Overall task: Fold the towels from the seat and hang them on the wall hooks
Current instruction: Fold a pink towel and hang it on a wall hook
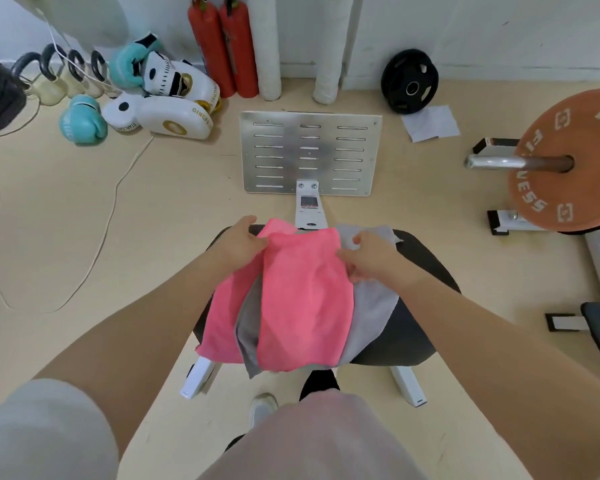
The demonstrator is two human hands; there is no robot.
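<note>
Towels lie heaped on the black padded seat (413, 327): a pink towel (302, 306) on top, a grey towel (371, 306) spread beneath it and showing at its right and lower edges. Both arms reach forward and down from either side. The left hand (239, 244) pinches the pink towel's far left edge, fingers curled into the cloth. The right hand (368, 258) grips its far right edge, thumb raised.

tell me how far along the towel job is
Nothing looks done: no towel is folded or hung. In hand: the left hand and right hand grip the pink towel over the seat. Left: the grey towel, all folding, all hanging.
</note>
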